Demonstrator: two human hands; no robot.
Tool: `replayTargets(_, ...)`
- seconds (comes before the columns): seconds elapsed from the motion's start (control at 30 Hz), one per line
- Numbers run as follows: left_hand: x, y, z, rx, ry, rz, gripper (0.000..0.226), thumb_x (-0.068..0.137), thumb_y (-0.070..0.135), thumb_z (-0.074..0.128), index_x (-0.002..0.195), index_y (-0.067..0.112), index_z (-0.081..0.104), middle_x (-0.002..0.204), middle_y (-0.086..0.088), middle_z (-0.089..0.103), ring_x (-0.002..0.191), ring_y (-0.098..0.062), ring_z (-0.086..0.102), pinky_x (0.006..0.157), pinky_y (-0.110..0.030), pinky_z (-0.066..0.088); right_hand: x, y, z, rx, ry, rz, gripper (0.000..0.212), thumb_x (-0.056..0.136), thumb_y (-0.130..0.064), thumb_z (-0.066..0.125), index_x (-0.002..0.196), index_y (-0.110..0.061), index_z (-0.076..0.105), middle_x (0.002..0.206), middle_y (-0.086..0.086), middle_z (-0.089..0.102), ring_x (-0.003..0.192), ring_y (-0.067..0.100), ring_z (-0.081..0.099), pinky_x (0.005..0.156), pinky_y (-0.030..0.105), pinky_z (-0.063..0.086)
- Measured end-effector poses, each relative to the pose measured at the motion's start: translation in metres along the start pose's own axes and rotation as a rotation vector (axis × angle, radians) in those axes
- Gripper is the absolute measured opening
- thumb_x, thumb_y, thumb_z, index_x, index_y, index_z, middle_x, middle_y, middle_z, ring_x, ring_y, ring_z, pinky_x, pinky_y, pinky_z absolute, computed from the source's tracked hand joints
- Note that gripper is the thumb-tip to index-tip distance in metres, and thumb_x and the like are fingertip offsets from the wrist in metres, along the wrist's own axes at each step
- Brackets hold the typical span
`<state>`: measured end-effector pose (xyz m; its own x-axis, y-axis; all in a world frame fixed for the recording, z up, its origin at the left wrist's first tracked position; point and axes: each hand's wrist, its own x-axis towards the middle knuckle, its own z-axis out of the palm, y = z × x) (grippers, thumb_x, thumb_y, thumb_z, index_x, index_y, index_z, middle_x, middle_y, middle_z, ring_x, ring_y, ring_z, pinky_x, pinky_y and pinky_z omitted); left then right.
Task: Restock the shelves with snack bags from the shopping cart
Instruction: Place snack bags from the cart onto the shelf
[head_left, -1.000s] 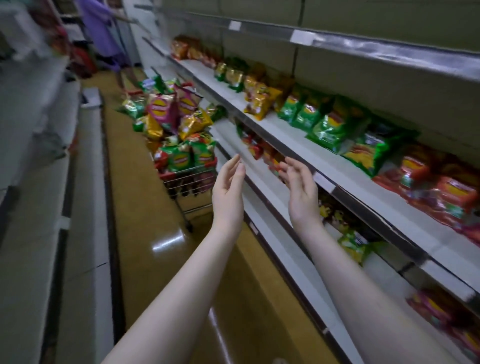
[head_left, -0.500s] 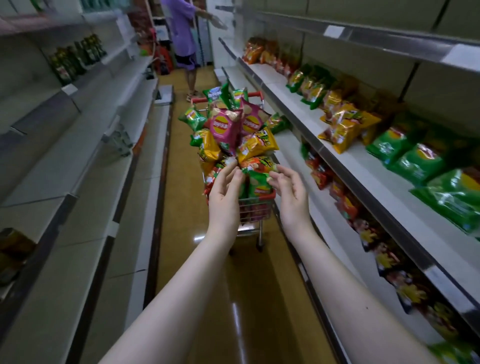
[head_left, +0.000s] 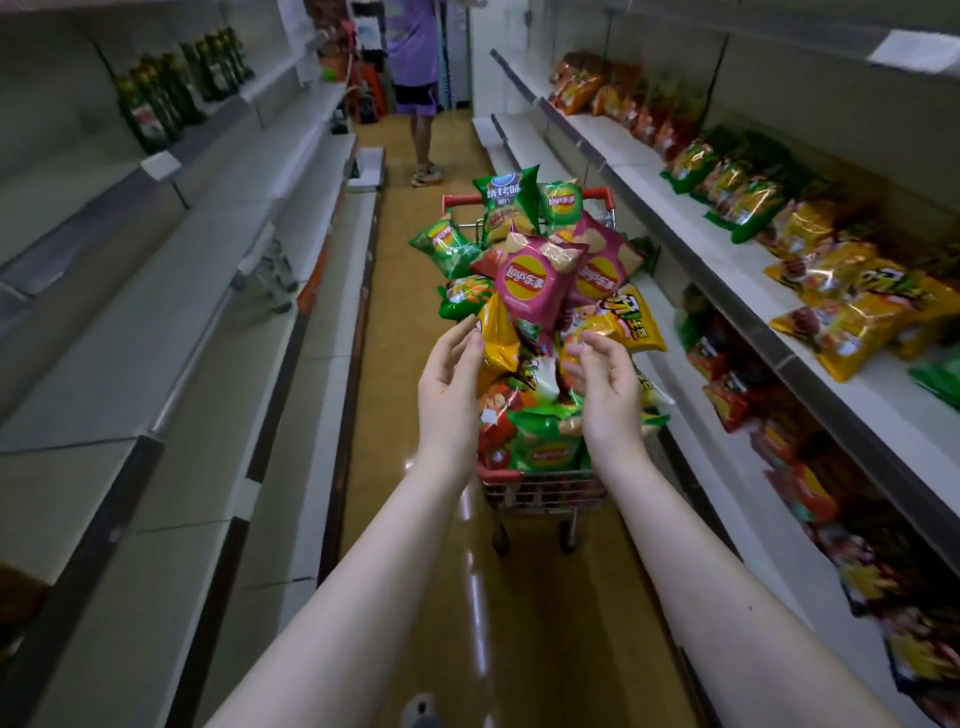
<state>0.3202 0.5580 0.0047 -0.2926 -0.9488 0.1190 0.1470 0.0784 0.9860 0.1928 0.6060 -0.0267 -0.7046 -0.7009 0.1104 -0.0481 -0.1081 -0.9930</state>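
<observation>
I have both arms stretched straight forward, with the bare forearms converging as they rise from the bottom corners of the view. My left grip (head_left: 451, 387) stands on edge, palm turned inward, fingers nearly straight and loosely together. My right grip (head_left: 607, 397) faces it, palm inward and slightly up, fingers gently curved. The two are near each other but apart, and neither is closed round anything.

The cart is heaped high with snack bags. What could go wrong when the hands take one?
1. The pink bag stands atop the heap, just beyond the left hand and right hand; pulling a lower bag could topple it.
2. The green bag overhangs the left side of the cart and may slide to the floor.
3. A person stands beyond the cart; a push might roll it toward them.
</observation>
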Motion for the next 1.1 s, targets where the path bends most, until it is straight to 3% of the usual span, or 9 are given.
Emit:
replayTargets(0.1,0.056,-0.003,-0.017,-0.005,-0.040,-0.024,0.027,0.098,0.030,0.048,0.123,0.027,0.055,0.119,0.008,0.060,0.106,0.001,0.056,0.071,-0.003,0.044,0.038,0.004,0.034,-0.024,0.064,0.006,0.019,0.100,-0.026,0.042,0.117,-0.023,0.051,0.111,-0.004,0.061,0.106,0.011,0.058,0.085,0.019,0.046)
replayTargets(0.17,0.095,-0.004,-0.025,-0.024,-0.089,-0.046,0.024,0.097,0.029,0.050,0.120,0.027,0.057,0.120,0.006,0.061,0.109,-0.004,0.056,0.073,-0.004,0.045,0.062,0.005,0.054,-0.032,0.122,0.008,0.019,0.100,-0.025,0.042,0.116,-0.023,0.050,0.109,-0.006,0.060,0.104,0.010,0.058,0.078,0.016,0.045)
replayTargets(0.27,0.137,-0.007,-0.028,-0.025,-0.153,-0.049,0.034,0.095,0.029,0.054,0.127,0.019,0.057,0.127,-0.003,0.060,0.118,-0.013,0.056,0.088,-0.015,0.047,0.089,0.009,0.068,-0.042,0.175,0.017,0.017,0.100,-0.024,0.042,0.115,-0.023,0.050,0.107,-0.008,0.059,0.102,0.011,0.058,0.076,0.016,0.046)
replayTargets(0.37,0.180,-0.018,-0.027,-0.051,-0.184,-0.084,0.034,0.095,0.027,0.055,0.128,0.018,0.056,0.129,-0.006,0.059,0.119,-0.015,0.056,0.090,-0.017,0.050,0.121,0.018,0.080,-0.061,0.229,0.038,0.017,0.101,-0.023,0.042,0.115,-0.022,0.050,0.111,-0.004,0.058,0.099,0.008,0.058,0.074,0.015,0.049)
replayTargets(0.53,0.248,-0.046,-0.007,-0.051,-0.226,-0.149,0.039,0.092,0.031,0.060,0.129,0.020,0.056,0.128,-0.005,0.060,0.119,-0.020,0.057,0.098,-0.041,0.050,0.186,0.048,0.083,-0.081,0.289,0.095,0.025,0.100,-0.024,0.044,0.124,-0.018,0.049,0.117,-0.001,0.055,0.097,0.001,0.054,0.062,0.007,0.046)
replayTargets(0.63,0.283,-0.059,0.009,-0.019,-0.234,-0.153,0.040,0.091,0.030,0.061,0.129,0.021,0.055,0.129,-0.001,0.058,0.119,-0.017,0.056,0.087,-0.030,0.054,0.224,0.069,0.081,-0.108,0.323,0.122,0.034,0.098,-0.025,0.048,0.131,-0.015,0.045,0.121,-0.002,0.050,0.104,0.007,0.050,0.065,0.005,0.041)
replayTargets(0.7,0.303,-0.067,0.022,0.006,-0.241,-0.163,0.040,0.090,0.031,0.062,0.128,0.023,0.055,0.130,0.001,0.058,0.118,-0.014,0.056,0.079,-0.020,0.054,0.249,0.082,0.078,-0.088,0.341,0.156,0.040,0.097,-0.025,0.051,0.134,-0.014,0.041,0.125,0.000,0.047,0.112,0.011,0.047,0.078,0.009,0.042)
replayTargets(0.87,0.342,-0.094,0.049,0.154,-0.276,-0.177,0.046,0.085,0.032,0.069,0.127,0.027,0.054,0.129,0.004,0.057,0.119,-0.012,0.053,0.096,-0.036,0.050,0.284,0.115,0.071,-0.072,0.347,0.255,0.061,0.090,-0.031,0.060,0.141,-0.014,0.031,0.139,0.006,0.043,0.125,0.019,0.044,0.099,0.034,0.044)
replayTargets(1.1,0.366,-0.116,0.065,0.202,-0.299,-0.240,0.053,0.082,0.030,0.072,0.129,0.030,0.047,0.129,0.006,0.052,0.115,-0.007,0.050,0.079,-0.017,0.047,0.299,0.140,0.073,-0.047,0.321,0.238,0.052,0.089,-0.029,0.062,0.135,-0.016,0.041,0.132,0.006,0.051,0.120,0.019,0.051,0.093,0.030,0.047)
